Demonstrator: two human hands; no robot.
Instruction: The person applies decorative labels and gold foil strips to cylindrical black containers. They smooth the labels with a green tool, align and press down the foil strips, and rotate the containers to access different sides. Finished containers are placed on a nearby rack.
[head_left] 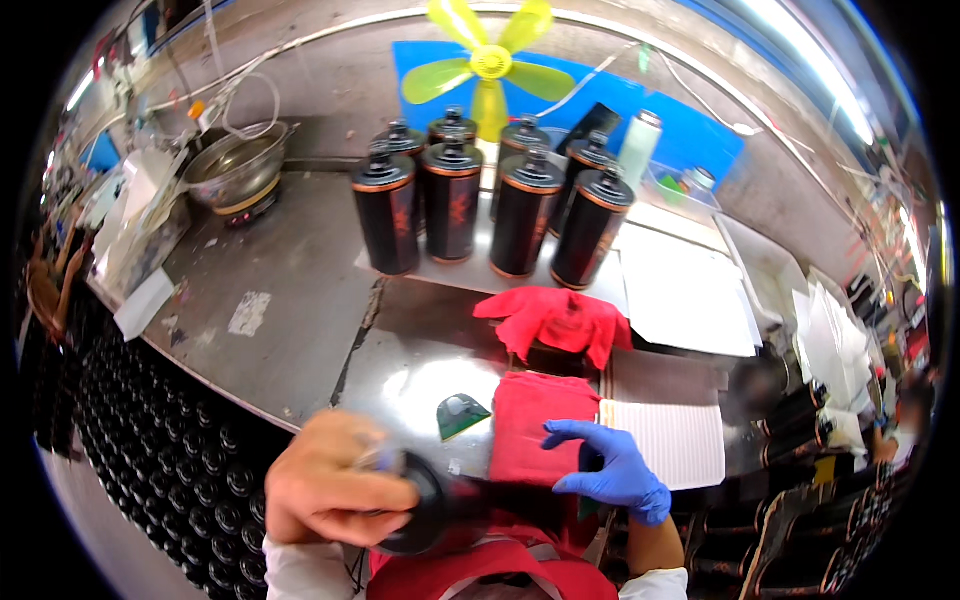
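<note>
My bare left hand [335, 490] grips the capped top of a black bottle [440, 512] lying sideways in front of me. The far end of the bottle is wrapped in a red cloth [530, 425]. My right hand [605, 465], in a blue glove, rests on that cloth and the bottle body with its fingers spread. A small dark green scraper [462, 413] lies on the metal bench [300, 290] just left of the cloth. A second red cloth [555, 320] is bunched up behind it.
Several black bottles with copper bands [455, 200] stand at the back of the bench under a yellow fan [490, 62]. A metal pot [235, 165] sits far left. White sheets [685, 290] and a label sheet [665, 440] lie right. Crates of black bottles [170, 440] fill the lower left.
</note>
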